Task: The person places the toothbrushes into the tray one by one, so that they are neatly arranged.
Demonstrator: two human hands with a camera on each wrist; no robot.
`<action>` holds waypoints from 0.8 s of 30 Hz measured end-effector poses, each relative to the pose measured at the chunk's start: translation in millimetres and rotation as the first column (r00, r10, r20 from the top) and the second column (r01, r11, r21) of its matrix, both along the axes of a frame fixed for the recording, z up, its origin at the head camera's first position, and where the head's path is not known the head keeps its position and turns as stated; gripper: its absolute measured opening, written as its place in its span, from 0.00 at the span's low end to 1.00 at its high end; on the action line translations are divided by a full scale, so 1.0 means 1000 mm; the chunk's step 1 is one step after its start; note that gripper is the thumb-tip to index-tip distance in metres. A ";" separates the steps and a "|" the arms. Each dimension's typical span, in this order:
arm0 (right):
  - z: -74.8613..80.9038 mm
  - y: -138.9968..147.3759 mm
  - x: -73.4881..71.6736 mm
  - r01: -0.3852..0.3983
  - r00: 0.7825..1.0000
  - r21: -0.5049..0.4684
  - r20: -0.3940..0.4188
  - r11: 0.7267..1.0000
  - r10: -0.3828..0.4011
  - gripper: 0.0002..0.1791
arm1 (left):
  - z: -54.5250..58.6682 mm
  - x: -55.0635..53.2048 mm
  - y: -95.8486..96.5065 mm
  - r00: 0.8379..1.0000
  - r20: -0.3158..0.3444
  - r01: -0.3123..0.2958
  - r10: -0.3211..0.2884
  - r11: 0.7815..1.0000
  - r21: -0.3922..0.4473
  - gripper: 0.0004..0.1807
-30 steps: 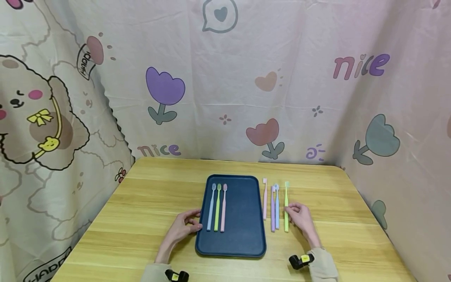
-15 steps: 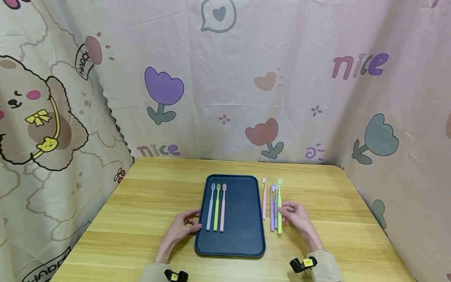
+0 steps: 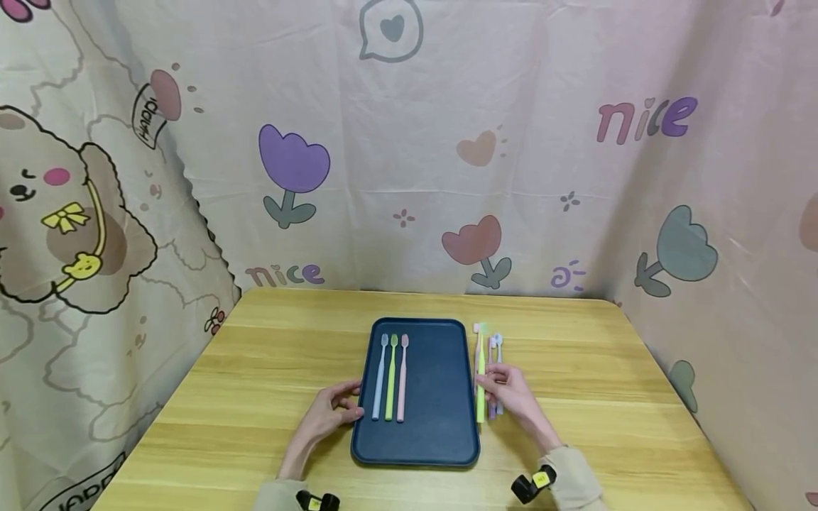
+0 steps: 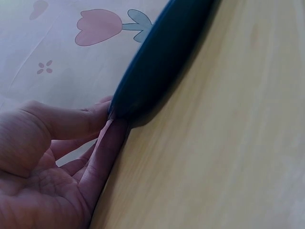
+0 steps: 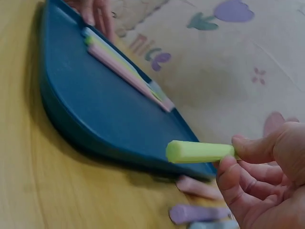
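Right fingers [image 5: 231, 176] pinch the lime toothbrush [image 5: 200, 151] mid-length, while left fingers [image 4: 99, 160] grip the tray [image 3: 437, 419].

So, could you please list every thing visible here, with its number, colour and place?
Table: 1, pale wood, in the lower head view.
Printed cloth: piece count unclear, pale, behind and beside the table.
Tray: 1, dark blue, on the table.
Toothbrushes on the tray: 3, blue, green, pink, left half.
Toothbrushes beside the tray: 3, pink, purple, blue, right side.
Held toothbrush: 1, green, by the tray's right edge.
Wrist devices: 2, black and yellow, bottom of the head view.
Sleeves: 2, beige, next to the wrist devices.
Left hand: 1, bare, holding the tray's left rim.
Right hand: 1, bare, pinching the held toothbrush.
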State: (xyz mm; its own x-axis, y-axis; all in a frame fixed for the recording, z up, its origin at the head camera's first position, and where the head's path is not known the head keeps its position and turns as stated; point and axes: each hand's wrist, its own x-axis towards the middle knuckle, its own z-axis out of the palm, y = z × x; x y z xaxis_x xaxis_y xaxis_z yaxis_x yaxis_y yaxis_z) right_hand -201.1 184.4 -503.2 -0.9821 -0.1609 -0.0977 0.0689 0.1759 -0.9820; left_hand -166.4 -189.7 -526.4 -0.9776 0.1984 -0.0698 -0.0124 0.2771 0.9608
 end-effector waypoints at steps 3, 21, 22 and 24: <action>0.002 -0.008 0.000 -0.042 0.999 0.019 -0.021 0.999 0.043 0.13 | -0.001 -0.001 -0.001 1.000 -0.006 0.004 -0.004 1.000 0.002 0.34; 0.007 -0.053 -0.008 -0.150 0.988 0.059 -0.029 0.987 0.152 0.17 | 0.000 -0.001 0.000 1.000 -0.023 0.010 -0.010 1.000 -0.003 0.34; 0.008 -0.055 -0.008 -0.152 0.988 0.058 -0.019 0.987 0.154 0.17 | 0.000 -0.001 0.000 1.000 -0.023 0.012 -0.012 1.000 -0.003 0.34; 0.008 -0.059 -0.008 -0.157 0.988 0.059 0.001 0.986 0.157 0.17 | 0.001 0.000 0.000 1.000 -0.022 0.016 -0.016 1.000 0.001 0.34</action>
